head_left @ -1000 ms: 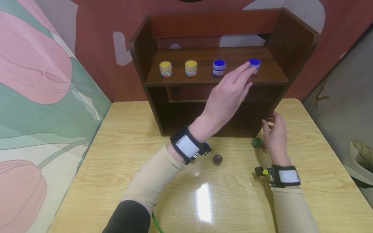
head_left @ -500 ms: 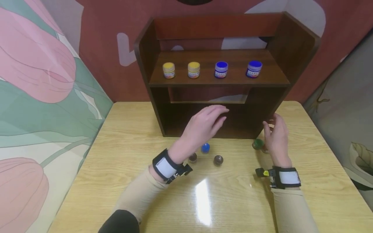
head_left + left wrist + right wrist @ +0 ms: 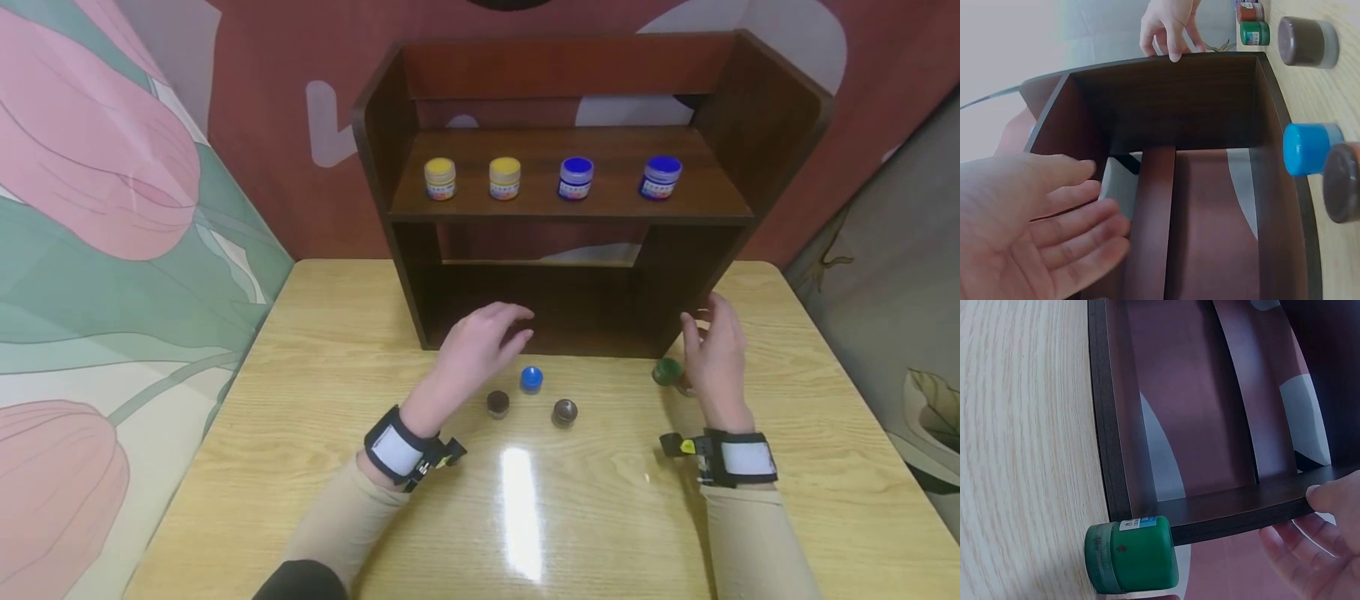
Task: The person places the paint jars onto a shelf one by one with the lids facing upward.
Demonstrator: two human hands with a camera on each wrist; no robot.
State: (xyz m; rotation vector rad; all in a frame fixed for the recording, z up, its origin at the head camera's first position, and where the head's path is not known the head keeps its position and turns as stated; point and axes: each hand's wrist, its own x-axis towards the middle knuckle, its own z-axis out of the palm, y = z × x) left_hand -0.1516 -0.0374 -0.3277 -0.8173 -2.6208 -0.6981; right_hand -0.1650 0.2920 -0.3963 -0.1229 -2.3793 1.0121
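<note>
My left hand (image 3: 476,350) hovers before the lower compartment of the dark wooden shelf (image 3: 570,218), fingers extended and holding nothing. In the left wrist view its palm (image 3: 997,231) shows bare. My right hand (image 3: 720,358) holds the shelf's right side panel; in the right wrist view the thumb (image 3: 1329,492) lies on the front edge, with the fingers outside. On the upper shelf stand two yellow paint jars (image 3: 440,179) (image 3: 505,179) and two dark-blue paint jars (image 3: 576,179) (image 3: 661,177), spaced in a row.
On the table before the shelf are a lighter blue jar (image 3: 532,380) and two brown-lidded jars (image 3: 498,404) (image 3: 565,412). A green jar (image 3: 667,372) sits by the shelf's right front corner, with a red-orange jar (image 3: 1250,11) beside it. A patterned wall backs the table.
My left hand has withdrawn from the rightmost dark-blue jar, moving down and left in front of the lower compartment. That jar stays on the upper shelf. The right hand keeps its place.
</note>
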